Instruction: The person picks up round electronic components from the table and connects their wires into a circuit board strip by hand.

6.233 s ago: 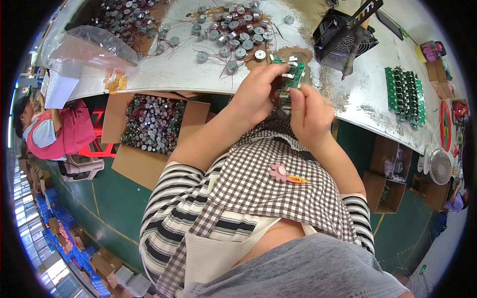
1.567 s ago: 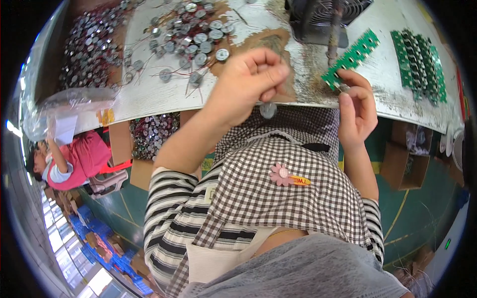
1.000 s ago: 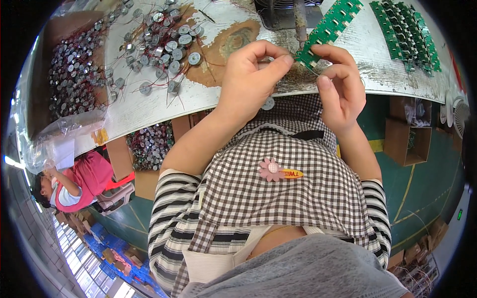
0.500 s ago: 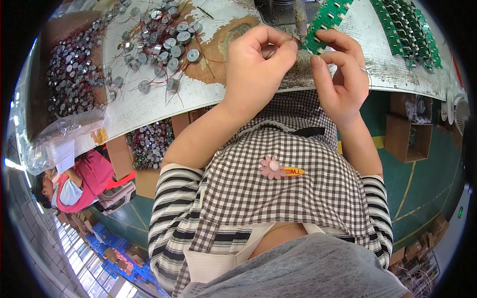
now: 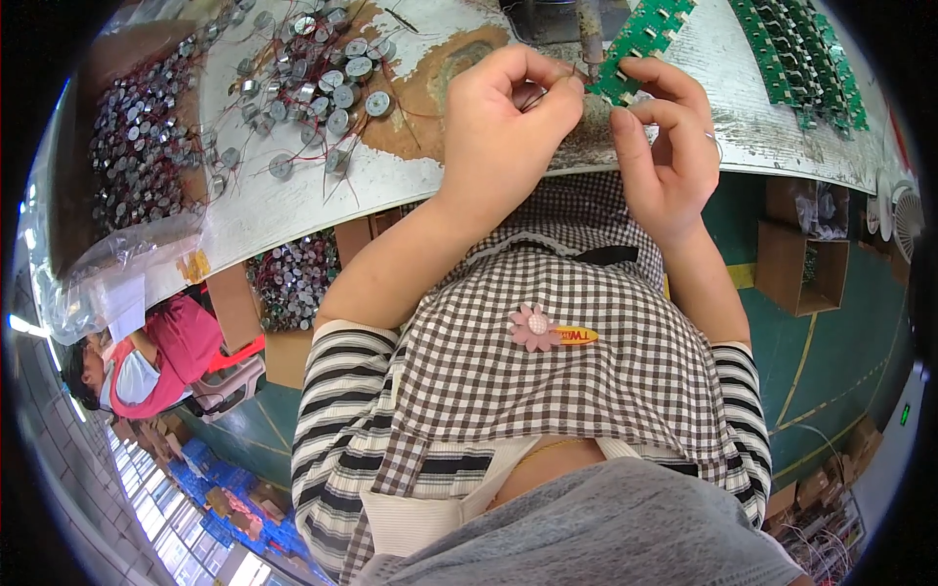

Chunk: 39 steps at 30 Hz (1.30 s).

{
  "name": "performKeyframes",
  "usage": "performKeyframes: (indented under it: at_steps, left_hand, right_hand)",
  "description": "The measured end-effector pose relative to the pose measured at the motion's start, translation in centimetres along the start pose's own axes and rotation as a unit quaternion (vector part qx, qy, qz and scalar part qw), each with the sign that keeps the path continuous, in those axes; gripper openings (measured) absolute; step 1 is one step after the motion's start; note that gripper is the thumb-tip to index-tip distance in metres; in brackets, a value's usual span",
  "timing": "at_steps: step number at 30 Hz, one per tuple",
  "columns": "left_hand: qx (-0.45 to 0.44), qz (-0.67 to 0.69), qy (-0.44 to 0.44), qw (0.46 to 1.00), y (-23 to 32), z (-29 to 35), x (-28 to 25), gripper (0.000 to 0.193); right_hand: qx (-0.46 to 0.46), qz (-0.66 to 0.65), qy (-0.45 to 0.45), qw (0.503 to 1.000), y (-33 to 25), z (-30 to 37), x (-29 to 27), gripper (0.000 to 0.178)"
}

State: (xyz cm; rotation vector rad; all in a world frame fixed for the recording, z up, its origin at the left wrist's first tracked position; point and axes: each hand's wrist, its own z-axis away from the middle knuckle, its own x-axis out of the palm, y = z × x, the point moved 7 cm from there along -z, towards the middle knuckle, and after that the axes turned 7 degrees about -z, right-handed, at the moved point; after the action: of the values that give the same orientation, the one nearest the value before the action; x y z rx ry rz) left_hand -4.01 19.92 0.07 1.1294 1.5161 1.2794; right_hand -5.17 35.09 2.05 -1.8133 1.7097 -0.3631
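My left hand [image 5: 508, 132] is closed in a pinch, thumb against forefinger, near the board's lower end. Between its fingers runs a thin dark strand that looks like a wire [image 5: 531, 99]. My right hand [image 5: 674, 146] grips the near end of a long green circuit board [image 5: 647, 39] with small pale components along it. The board slants away to the upper right, and its lower tip sits between both hands. Just behind the fingertips stands a worn metal rod [image 5: 589, 34], its lower end beside the board. The exact contact point is too small to make out.
Loose round metal parts with red wires [image 5: 337, 93] lie on the worn white table [image 5: 391, 186]. More fill a box [image 5: 147, 146] at left and a carton [image 5: 293, 283] below. Several green boards [image 5: 796, 59] lie at right. A person [image 5: 161, 356] sits at lower left.
My right hand has shifted very slightly left. The view has drifted a little; both hands otherwise keep the same pose and hold.
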Motion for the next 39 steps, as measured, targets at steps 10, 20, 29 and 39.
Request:
performKeyframes:
  at_steps: [10, 20, 29, 39]
  left_hand:
    - [-0.057, 0.022, -0.036, 0.998, -0.6, 1.2, 0.0, 0.007]
    - [-0.025, -0.025, -0.068, 0.997, -0.4, 0.2, 0.3, 0.008]
    - [-0.044, -0.080, -0.103, 0.991, -0.5, 0.4, 0.1, 0.008]
    - [0.015, -0.114, -0.069, 0.991, 0.2, 0.8, -0.5, 0.009]
  right_hand:
    - [0.026, -0.031, -0.008, 0.999, -0.3, 1.3, -0.1, 0.012]
    - [0.018, 0.005, 0.026, 0.999, 0.0, 0.7, 0.3, 0.011]
    - [0.025, -0.006, 0.014, 1.000, 0.0, 0.9, 0.5, 0.012]
    - [0.051, -0.058, 0.020, 0.997, 0.3, 1.4, -0.4, 0.007]
